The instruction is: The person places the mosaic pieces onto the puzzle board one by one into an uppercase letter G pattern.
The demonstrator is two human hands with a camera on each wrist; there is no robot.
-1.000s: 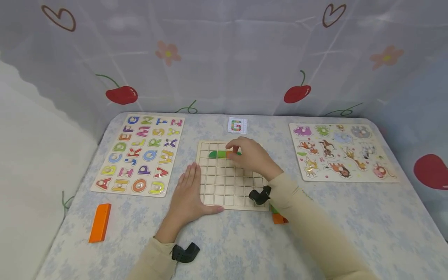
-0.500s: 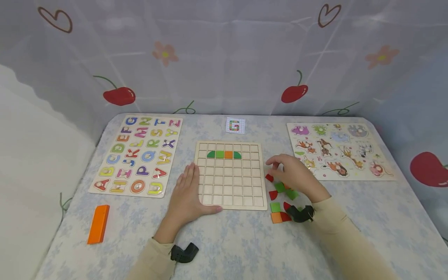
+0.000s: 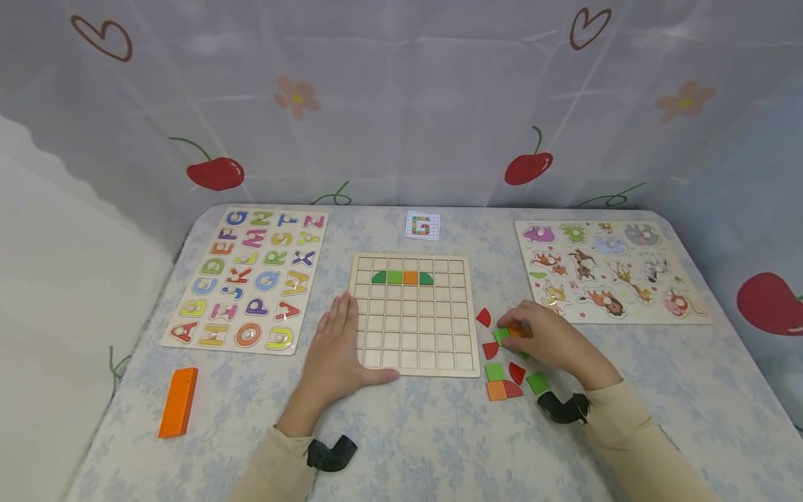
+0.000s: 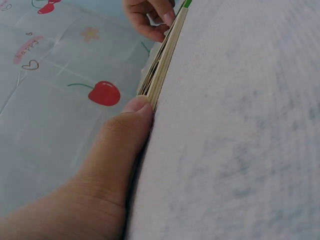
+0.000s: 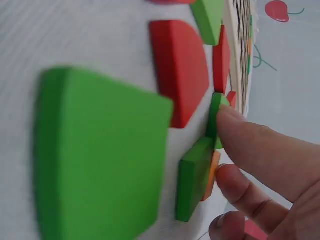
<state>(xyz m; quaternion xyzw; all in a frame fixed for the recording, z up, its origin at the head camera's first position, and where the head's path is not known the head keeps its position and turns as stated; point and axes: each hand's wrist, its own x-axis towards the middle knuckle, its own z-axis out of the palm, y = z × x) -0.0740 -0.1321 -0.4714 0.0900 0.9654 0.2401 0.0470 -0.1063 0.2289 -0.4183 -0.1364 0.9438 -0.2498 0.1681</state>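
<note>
My left hand [image 3: 334, 350] rests along the left edge of the wooden grid board [image 3: 410, 339], fingers straight and thumb along its near edge; the left wrist view shows the thumb against that edge. A row on the board holds two dark green quarter-round tiles [image 3: 379, 278], a light green square [image 3: 394, 277] and an orange square [image 3: 410, 277]. Right of the board, my right hand [image 3: 552, 341] pinches a green square tile [image 3: 501, 336] between thumb and bent forefinger. Beneath its fingers lie an orange tile [image 5: 212, 175] and another green tile [image 5: 194, 180], partly hidden in the head view.
Several loose tiles lie nearby, including red quarter-rounds [image 3: 517, 373], a green square [image 3: 537, 383] and an orange square [image 3: 496, 390]. A small pattern card [image 3: 423, 226] lies behind the board. Alphabet puzzle [image 3: 251, 279] stands left, animal puzzle [image 3: 608, 275] right, orange block [image 3: 178, 403] front left.
My right hand has left the board, where the right-hand dark green quarter-round now shows, and moved right and nearer to the loose tiles, taking hold of a green square. The left hand stays put.
</note>
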